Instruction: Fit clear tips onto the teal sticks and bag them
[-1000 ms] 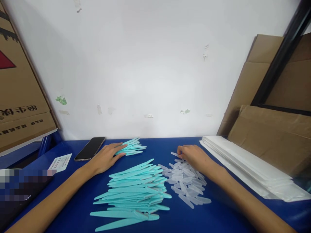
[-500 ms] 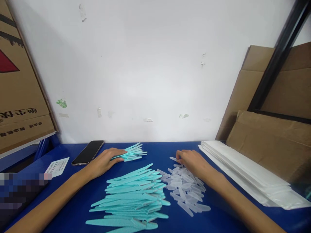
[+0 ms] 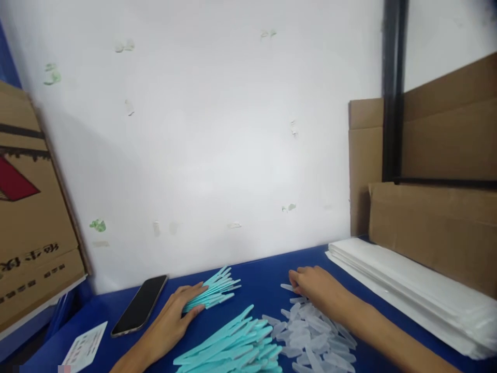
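Observation:
My left hand is closed around a fanned bundle of thin teal tapered strips, thumb on the near side and fingers on the far side. In front of it lies a larger heap of the same teal strips, cut off by the lower edge of the view. My right hand has its fingers curled together at the far end of a pile of small translucent pointed pieces. One translucent piece sticks out to the left of the fingertips; its other end is hidden under them.
A black phone and a printed card lie on the blue table at left. Flat white sheets or bags are stacked at right. Cardboard boxes stand behind them, and another printed carton is at far left.
The camera view has tilted up and turned, so the table sits lower in the picture. Both hands keep about the same places beside the strips and the translucent pieces.

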Tool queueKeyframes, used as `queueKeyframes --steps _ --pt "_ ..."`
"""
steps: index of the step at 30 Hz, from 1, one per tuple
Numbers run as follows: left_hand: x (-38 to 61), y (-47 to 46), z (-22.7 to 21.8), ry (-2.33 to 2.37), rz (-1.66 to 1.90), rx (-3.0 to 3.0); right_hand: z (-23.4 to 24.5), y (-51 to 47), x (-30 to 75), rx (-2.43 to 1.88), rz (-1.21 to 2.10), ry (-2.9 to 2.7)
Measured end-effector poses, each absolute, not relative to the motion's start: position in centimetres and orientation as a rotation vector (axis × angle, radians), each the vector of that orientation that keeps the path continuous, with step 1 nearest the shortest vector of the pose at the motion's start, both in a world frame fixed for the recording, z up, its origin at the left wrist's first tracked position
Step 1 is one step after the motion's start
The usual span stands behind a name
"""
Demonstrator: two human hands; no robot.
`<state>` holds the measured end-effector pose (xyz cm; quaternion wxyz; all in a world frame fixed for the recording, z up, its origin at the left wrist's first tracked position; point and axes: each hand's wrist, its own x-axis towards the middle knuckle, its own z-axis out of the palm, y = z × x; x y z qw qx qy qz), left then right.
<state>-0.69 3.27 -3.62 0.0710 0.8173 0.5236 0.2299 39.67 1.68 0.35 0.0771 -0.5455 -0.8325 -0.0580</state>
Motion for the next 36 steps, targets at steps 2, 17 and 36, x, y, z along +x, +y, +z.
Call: queueKeyframes --steps 2,17,36 --pt "-0.4 3.3 -3.0 1.571 0.698 2.422 0.0 1.9 39.9 -1.609 -0.16 -2.483" --pt "-0.6 3.5 -1.0 1.659 0.599 2.511 -0.9 2.5 40.8 -1.52 -0.193 -2.498" --pt "3.0 0.4 0.5 1.447 0.604 2.675 0.2 1.5 39.9 -1.454 -0.263 -2.613"
